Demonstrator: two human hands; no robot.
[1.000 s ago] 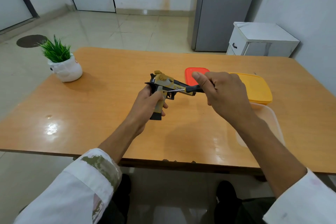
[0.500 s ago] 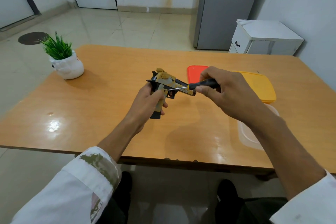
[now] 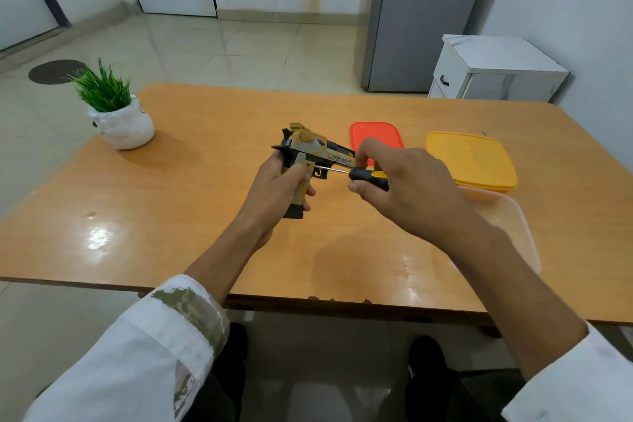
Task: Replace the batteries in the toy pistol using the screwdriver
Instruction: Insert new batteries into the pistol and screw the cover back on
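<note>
A tan and black toy pistol (image 3: 313, 151) is held above the middle of the wooden table (image 3: 191, 202), barrel pointing right, grip down. My left hand (image 3: 274, 195) grips its handle from the left. My right hand (image 3: 407, 185) holds a screwdriver (image 3: 363, 176) with a black and yellow handle, pinched between thumb and fingers. Its thin metal shaft runs left, and the tip touches the side of the pistol's grip just above my left thumb.
A red lid (image 3: 376, 137) and a yellow lid (image 3: 471, 159) lie behind my right hand. A clear plastic container (image 3: 513, 226) sits at the right near edge. A white pot with a green plant (image 3: 116, 113) stands far left. A white cabinet (image 3: 493, 68) stands beyond the table.
My right hand has shifted its hold on the screwdriver handle, which now shows more below the fingers. The tip stays at the pistol's grip. My left hand has kept its hold.
</note>
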